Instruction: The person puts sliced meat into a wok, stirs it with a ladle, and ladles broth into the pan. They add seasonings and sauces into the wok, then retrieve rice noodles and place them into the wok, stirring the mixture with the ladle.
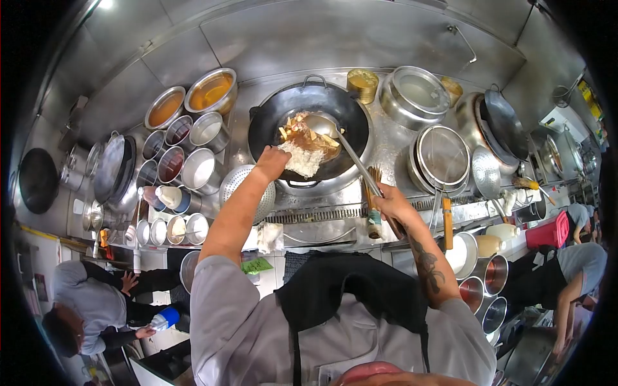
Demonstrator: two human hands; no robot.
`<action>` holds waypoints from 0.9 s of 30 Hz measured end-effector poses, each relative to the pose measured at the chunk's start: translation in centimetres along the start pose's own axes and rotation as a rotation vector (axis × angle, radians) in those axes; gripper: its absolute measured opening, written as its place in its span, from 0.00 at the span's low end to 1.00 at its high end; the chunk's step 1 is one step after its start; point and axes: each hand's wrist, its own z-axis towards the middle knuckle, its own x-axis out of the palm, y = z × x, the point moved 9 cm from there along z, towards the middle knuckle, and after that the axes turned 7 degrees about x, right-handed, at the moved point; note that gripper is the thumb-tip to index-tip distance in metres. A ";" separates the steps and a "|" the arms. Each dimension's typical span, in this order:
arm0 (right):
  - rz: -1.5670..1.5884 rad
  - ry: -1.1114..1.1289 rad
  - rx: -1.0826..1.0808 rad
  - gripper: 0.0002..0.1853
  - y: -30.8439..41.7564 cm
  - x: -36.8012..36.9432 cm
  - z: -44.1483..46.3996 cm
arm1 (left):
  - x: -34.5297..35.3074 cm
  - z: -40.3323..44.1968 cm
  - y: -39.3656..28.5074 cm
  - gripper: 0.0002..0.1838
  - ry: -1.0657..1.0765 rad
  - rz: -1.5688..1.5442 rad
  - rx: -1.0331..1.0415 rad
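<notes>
A large black wok point(270, 106) sits on the range in front of me. In it lie pieces of food in brown sauce point(299, 135). A pale clump of thin noodles point(304, 162) is at the near side of the wok, partly over the sauce. My left hand point(274, 162) is closed on the clump's left edge; its fingertips are partly hidden. My right hand point(394, 204) grips the long handle of a metal ladle point(322, 122), whose bowl rests in the wok beside the food.
A perforated strainer point(248, 193) lies left of the wok, near metal sauce pots point(198, 170). A bamboo brush point(373, 219) stands by my right hand. Right are a mesh skimmer point(443, 154) and a steel pot point(412, 106). Co-workers are at left point(96, 302) and right point(573, 264).
</notes>
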 end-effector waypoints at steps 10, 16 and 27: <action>-0.162 -0.019 -0.070 0.17 -0.1 0.4 5.9 | 1.0 0.9 -0.7 0.09 0.133 0.123 -0.075; -0.102 0.098 -0.004 0.16 0.1 1.4 7.0 | 0.4 0.8 -0.2 0.09 0.123 0.116 -0.060; -0.172 0.020 -0.015 0.16 2.5 3.4 5.2 | 1.4 -0.8 1.1 0.10 0.019 0.073 -0.018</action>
